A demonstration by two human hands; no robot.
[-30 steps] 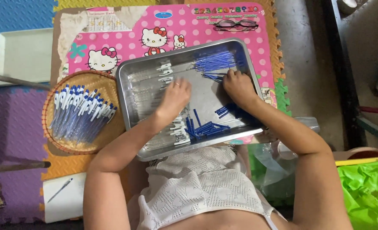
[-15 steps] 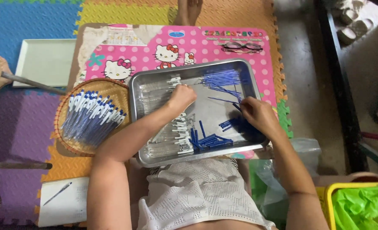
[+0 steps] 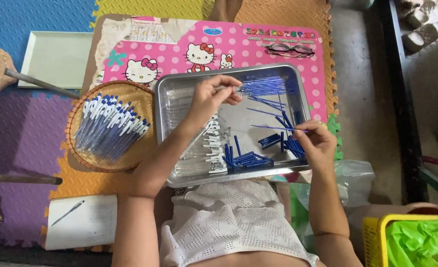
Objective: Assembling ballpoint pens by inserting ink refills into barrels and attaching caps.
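A metal tray (image 3: 179,89) lies on a pink cartoon-cat mat (image 3: 169,54). In it are thin blue ink refills (image 3: 264,86) at the back, clear pen barrels (image 3: 206,148) at the left, and blue caps (image 3: 248,159) at the front. My left hand (image 3: 211,96) is over the tray's middle, fingers pinched on a clear pen barrel. My right hand (image 3: 317,141) is at the tray's right edge, holding a thin blue refill (image 3: 278,128) that points left.
A round woven basket (image 3: 85,158) of assembled blue-and-white pens (image 3: 111,127) sits left of the tray. Eyeglasses (image 3: 289,48) lie on the mat's far edge. A pale flat tray (image 3: 56,58), a notebook with a pen (image 3: 83,220) and a yellow crate (image 3: 409,237) are around.
My left hand moved up from the barrels toward the refills with a barrel in it. My right hand drew back to the right edge, lifting a refill.
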